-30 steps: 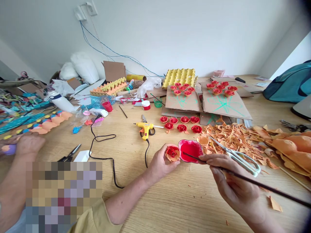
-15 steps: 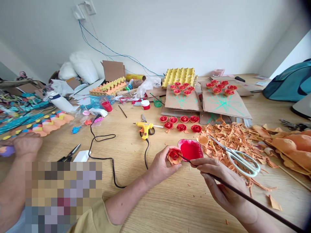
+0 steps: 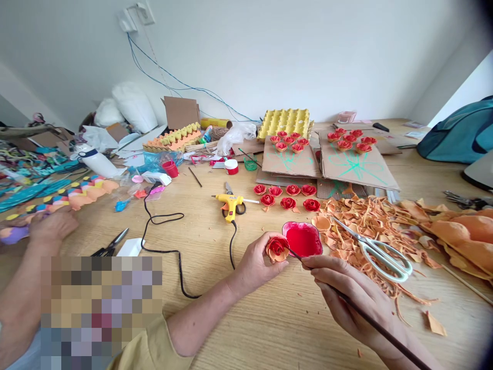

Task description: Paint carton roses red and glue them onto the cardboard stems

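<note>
Between the fingers and thumb of my left hand (image 3: 257, 264) is a paper flower (image 3: 277, 248), red inside with bare orange on its outer petals. My right hand (image 3: 352, 293) grips a long dark paintbrush (image 3: 370, 319); its tip meets the flower's right edge. Just behind both hands lies a shallow dish of red paint (image 3: 303, 239). An unpainted orange paper cup (image 3: 321, 222) sits against the dish's right side. Beyond the dish, several finished-looking red flowers (image 3: 288, 203) stand in two rows on the table.
A yellow glue gun (image 3: 231, 201) with a black cord lies left of the flowers. White-handled scissors (image 3: 385, 257) rest on orange scraps (image 3: 358, 226) at right. Cardboard sheets (image 3: 356, 167) with red flowers stand behind. At far left, another person's hand (image 3: 54, 223) touches a painted egg-carton strip (image 3: 77, 192).
My right hand and the paintbrush have shifted slightly, the brush's handle end swinging lower. The other person's hand has moved a little right. My left hand still holds the flower in nearly the same place.
</note>
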A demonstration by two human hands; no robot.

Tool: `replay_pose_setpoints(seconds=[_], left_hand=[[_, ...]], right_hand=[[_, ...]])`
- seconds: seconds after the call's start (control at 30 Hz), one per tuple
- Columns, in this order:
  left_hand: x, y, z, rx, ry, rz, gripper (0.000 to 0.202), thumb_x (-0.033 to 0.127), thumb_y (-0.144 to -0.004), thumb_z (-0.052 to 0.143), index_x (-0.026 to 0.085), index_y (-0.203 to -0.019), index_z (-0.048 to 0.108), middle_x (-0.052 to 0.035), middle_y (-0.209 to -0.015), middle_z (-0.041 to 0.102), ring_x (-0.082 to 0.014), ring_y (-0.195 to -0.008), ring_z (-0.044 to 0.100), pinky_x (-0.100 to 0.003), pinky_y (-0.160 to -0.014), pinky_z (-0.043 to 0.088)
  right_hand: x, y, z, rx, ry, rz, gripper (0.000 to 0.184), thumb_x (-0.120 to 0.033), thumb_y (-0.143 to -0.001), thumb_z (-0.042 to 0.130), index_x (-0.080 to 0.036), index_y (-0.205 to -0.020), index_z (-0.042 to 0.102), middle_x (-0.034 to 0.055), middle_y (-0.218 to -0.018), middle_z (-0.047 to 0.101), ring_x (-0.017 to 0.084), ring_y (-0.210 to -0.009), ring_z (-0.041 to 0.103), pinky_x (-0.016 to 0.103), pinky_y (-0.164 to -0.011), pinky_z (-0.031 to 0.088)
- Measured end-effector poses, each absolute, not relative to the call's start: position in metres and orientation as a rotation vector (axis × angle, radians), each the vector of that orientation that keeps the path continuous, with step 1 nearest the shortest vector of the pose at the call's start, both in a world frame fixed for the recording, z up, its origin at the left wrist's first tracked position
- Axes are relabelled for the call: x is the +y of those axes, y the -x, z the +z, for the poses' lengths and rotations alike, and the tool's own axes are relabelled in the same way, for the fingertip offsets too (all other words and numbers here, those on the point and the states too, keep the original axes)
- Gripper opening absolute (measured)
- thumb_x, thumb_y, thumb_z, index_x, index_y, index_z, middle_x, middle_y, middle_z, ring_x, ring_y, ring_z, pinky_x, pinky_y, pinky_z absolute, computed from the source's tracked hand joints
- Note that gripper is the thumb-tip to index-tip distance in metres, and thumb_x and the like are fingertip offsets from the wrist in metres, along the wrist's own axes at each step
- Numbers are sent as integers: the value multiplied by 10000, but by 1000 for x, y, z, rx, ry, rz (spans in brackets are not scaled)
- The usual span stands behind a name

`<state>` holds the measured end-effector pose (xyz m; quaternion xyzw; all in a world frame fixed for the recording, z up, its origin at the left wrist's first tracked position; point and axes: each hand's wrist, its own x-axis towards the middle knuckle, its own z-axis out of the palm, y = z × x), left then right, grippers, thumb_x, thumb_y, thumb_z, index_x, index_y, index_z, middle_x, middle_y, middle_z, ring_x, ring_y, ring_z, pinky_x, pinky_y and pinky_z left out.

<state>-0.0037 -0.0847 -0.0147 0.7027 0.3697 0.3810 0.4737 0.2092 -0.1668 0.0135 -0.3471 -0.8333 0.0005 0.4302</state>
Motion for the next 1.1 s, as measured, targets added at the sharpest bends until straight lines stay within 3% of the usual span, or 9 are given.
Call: replay_pose_setpoints(seconds=[0.23,0.47,0.8,1.1], left_hand=[[-84,4,-16,902,-1702,936,401,140,-723,732,200,-1107,632,-53,-1070,734,-205,-986,693,-305,-904,527],[-86,5,-13,935,-1714,906,417,153,-725,747,195,-1123,629,-62,-1092,733,-212,-1003,688,-314,-925,522],[-84,4,-17,885,-1677,954,408,149,-729,744,191,-1119,632,-66,-1077,730,-214,-1001,692,-314,-914,540],[-86,6,-11,891,-1746,952,412,136,-730,744,202,-1120,631,-63,-1110,731,-208,-1015,691,-308,-932,523]], right_hand=[[-166,-210,12,-2062,902,21,266,-18,-965,512,-160,-1175,594,114,-1118,737,126,-998,710,219,-863,557],[-167,-214,8,-1986,840,30,334,21,-917,567,-138,-1209,590,151,-1164,719,153,-1047,717,250,-903,569],[-166,-210,16,-2028,895,-11,265,-28,-948,533,-172,-1158,605,118,-1101,760,142,-966,748,220,-841,583],[-169,-213,12,-1986,875,4,304,-1,-933,562,-142,-1202,587,136,-1140,729,140,-1008,723,231,-890,562]])
